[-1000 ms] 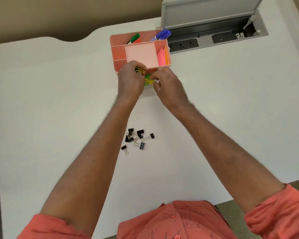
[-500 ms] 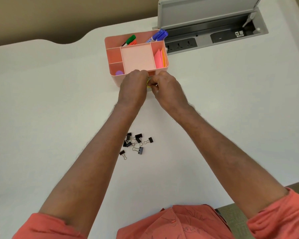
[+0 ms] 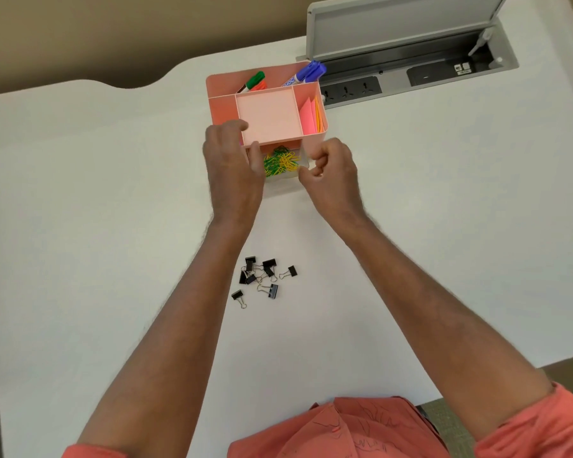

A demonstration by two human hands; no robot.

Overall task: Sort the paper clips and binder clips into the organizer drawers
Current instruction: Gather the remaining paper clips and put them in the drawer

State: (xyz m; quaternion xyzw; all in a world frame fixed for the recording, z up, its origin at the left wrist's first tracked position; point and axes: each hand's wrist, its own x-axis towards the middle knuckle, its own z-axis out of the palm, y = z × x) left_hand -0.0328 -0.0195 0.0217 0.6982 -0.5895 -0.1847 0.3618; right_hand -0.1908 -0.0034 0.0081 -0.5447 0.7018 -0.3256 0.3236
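Now paper clips (image 3: 280, 161) in drawer (image 3: 303, 160) between spread left hand (image 3: 234, 170), curled empty right hand (image 3: 331, 176).

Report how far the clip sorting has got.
Done: the yellow and green paper clips lie in the pulled-out clear drawer of the pink plastic organizer.

In hand: the left hand and right hand flank that drawer, which is open; neither visibly holds a clip.

Left: the black binder clips lie loose on the white table, none sorted.
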